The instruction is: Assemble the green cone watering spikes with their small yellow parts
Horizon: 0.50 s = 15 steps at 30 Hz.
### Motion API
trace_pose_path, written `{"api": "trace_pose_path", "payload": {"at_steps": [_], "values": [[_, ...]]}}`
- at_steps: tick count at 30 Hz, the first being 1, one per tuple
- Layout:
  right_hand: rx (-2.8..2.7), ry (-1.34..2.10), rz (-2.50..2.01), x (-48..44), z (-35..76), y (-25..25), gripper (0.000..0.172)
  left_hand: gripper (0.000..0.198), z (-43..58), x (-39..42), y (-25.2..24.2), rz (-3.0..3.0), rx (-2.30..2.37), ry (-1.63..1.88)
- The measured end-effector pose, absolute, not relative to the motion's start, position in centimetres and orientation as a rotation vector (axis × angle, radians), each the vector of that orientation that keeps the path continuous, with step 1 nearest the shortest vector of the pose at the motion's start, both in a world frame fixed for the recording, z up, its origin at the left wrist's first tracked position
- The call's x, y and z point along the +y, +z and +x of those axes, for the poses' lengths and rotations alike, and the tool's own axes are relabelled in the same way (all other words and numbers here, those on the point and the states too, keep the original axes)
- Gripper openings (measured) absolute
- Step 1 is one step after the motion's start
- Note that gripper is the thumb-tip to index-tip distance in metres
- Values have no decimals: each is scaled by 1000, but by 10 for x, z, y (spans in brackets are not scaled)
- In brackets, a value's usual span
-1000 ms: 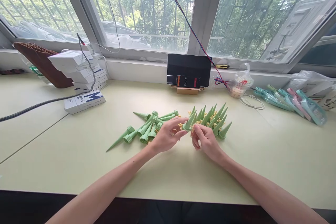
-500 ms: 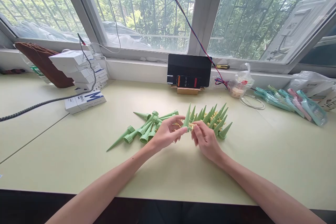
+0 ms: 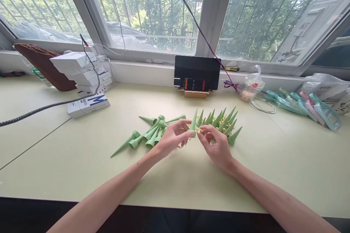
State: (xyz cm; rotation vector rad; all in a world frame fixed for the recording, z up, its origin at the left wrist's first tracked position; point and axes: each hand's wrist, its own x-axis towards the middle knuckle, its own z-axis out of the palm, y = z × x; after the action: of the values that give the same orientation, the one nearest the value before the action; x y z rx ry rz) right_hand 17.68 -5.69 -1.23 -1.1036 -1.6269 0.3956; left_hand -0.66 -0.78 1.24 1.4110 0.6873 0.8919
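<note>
My left hand (image 3: 175, 136) is closed round a green plastic watering spike (image 3: 194, 122), held upright with its point up. Close beside it, my right hand (image 3: 216, 143) pinches a small yellow plastic piece (image 3: 199, 130) against the spike's lower side. Whether the piece sits in the spike or only touches it, I cannot tell. Left of my hands lies a loose pile of green spikes (image 3: 147, 133) with wide ribbed caps. Behind my right hand, several more spikes (image 3: 231, 122) stand points up, with small yellow pieces (image 3: 222, 121) among them.
A phone (image 3: 195, 85) showing a running timer leans on a black tablet (image 3: 197, 67) at the back. White boxes (image 3: 87, 105) and a brown pouch (image 3: 46, 67) stand at left. Bagged teal and pink items (image 3: 306, 107) lie at right, near a white cable (image 3: 264, 106).
The held spike has shifted slightly left and tilted a little. My right hand's fingers have opened out somewhat, thumb lower, while still at the yellow piece.
</note>
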Motion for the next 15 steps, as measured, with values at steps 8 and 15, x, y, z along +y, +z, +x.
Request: {"api": "trace_pose_path", "payload": {"at_steps": [8, 15], "values": [[-1638, 343, -1047, -55, 177, -12, 9, 39, -6, -7, 14, 1441, 675, 872], [-1645, 329, -1021, -57, 178, -12, 8, 39, -7, -9, 15, 1443, 680, 867]]}}
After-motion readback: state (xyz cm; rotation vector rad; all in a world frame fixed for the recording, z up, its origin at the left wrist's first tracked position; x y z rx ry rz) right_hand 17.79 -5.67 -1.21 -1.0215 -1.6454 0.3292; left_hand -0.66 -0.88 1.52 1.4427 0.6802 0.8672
